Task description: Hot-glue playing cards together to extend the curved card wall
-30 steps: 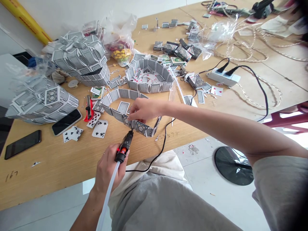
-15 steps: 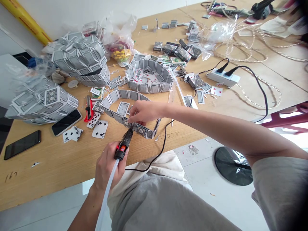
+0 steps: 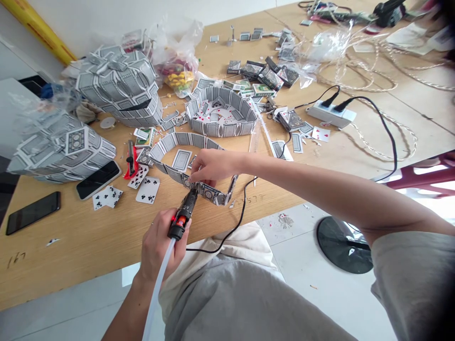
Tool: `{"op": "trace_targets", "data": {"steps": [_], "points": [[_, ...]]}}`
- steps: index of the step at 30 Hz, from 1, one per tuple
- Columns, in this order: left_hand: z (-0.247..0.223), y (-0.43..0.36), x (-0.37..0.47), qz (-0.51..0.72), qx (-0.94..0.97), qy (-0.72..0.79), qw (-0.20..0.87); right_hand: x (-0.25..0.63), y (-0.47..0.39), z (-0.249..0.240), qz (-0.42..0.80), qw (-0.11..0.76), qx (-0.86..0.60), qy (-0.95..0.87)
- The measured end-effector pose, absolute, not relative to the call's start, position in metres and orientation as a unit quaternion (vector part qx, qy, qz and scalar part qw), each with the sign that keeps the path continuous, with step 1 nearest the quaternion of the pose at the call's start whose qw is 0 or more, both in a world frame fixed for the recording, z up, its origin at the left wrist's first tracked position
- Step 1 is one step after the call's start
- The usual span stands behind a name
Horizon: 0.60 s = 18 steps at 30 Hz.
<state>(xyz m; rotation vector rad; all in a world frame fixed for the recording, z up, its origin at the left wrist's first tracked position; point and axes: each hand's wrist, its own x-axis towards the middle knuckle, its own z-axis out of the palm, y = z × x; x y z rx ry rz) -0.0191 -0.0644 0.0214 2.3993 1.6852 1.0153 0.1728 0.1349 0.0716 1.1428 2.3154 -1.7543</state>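
A: What is held in the left hand [image 3: 159,246]?

B: A black hot glue gun [image 3: 184,213] is gripped there, fingers closed round its body. A translucent glue stick [image 3: 156,293] is seen trailing out of its back end, and its nozzle is pressed against the near wall of a ring of playing cards [image 3: 188,163].

A: And the right hand [image 3: 209,166]?

B: It is closed in a pinch on the same wall of the ring, just above the nozzle, so the card joint is held between the fingertips.

A: Where is the ring placed?

B: On the wooden bench [image 3: 88,237], close to its near edge. A single card is seen lying face down inside it.

A: What is laid around it?

B: Loose club cards [image 3: 147,189] are scattered just to the left, beside a red utility knife [image 3: 131,163] and two dark phones [image 3: 98,179]. A second, finished card ring [image 3: 222,113] is set behind, and two large card-covered domes [image 3: 119,85] are kept at the far left. A white power strip [image 3: 330,113] is found to the right, with the black cord [image 3: 245,199] draped over the bench edge.
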Motion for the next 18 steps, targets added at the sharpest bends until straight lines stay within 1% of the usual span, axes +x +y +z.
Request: {"op": "trace_targets", "data": {"steps": [9, 18], "points": [[0.017, -0.065, -0.019, 0.330, 0.761, 0.558, 0.030, 0.174, 0.135, 0.072, -0.544, 0.018, 0.363, 0.756], [0.006, -0.070, -0.020, 0.314, 0.755, 0.574, 0.050, 0.177, 0.136, 0.075, -0.525, 0.006, 0.364, 0.769]]}}
